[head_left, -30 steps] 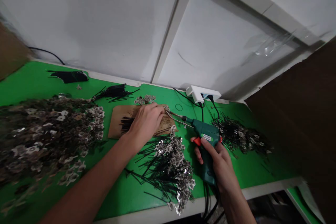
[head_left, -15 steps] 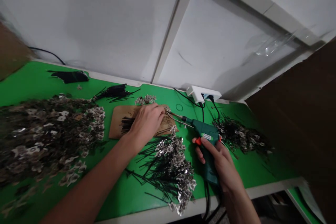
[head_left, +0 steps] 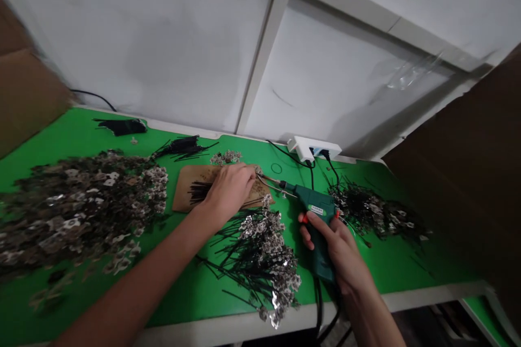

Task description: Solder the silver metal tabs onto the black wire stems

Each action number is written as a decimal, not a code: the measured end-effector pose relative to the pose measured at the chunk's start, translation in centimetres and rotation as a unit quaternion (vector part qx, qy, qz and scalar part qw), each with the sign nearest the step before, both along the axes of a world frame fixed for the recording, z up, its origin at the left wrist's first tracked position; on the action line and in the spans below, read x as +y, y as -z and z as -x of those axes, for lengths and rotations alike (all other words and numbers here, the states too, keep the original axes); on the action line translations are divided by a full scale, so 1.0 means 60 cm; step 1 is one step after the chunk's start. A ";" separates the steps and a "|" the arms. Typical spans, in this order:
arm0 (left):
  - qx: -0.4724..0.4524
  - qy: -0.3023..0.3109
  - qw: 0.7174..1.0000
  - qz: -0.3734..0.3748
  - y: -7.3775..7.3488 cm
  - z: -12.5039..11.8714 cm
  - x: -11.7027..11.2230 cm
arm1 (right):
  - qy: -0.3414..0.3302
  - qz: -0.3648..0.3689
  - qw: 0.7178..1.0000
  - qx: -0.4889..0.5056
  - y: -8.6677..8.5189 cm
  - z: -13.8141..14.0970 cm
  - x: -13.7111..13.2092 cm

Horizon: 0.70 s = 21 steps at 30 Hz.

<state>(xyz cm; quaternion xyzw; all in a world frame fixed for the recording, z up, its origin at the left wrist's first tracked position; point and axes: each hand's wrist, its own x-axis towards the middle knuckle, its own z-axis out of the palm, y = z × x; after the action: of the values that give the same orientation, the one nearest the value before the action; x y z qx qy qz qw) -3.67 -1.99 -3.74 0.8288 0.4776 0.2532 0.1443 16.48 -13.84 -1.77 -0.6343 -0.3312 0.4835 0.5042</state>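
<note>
My right hand is wrapped round the handle of a green soldering gun with a red trigger. Its tip and thin wire guide point left, reaching the fingertips of my left hand. Those fingers are pinched together over a brown board; what they hold is mostly hidden, with small metal bits showing beside them. Dark wires lie on the board, partly under my left hand. Just in front, a heap of dark wires with silver flower-shaped metal pieces spreads over the green table.
At the left is a large pile of loose metal pieces. Bundles of dark wire lie behind. A white power strip with plugged cords stands at the wall. Another heap of wired pieces sits right. Cardboard stands far left.
The camera view has shifted slightly, showing more of the cardboard at the left. Both hands and the soldering gun keep nearly the same position over the board.
</note>
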 end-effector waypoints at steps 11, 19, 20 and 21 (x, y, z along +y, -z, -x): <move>-0.015 -0.042 0.998 0.046 -0.008 -0.008 0.016 | 0.011 0.005 1.000 0.029 -0.003 -0.002 0.001; 0.031 -0.048 0.998 -0.005 -0.001 -0.021 0.008 | 0.029 0.018 0.999 0.037 -0.001 -0.002 0.001; 0.039 -0.049 0.998 -0.002 -0.003 -0.021 0.007 | 0.030 0.019 0.999 0.038 -0.001 -0.002 0.001; 0.046 -0.050 0.998 0.000 -0.005 -0.022 0.005 | 0.031 0.021 0.999 0.040 0.000 -0.003 0.001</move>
<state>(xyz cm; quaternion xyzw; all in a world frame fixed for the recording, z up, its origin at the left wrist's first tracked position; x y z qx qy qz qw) -2.35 -1.67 -3.45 0.8145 0.5249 0.2219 0.1094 16.63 -13.76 -1.76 -0.6350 -0.2810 0.4989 0.5186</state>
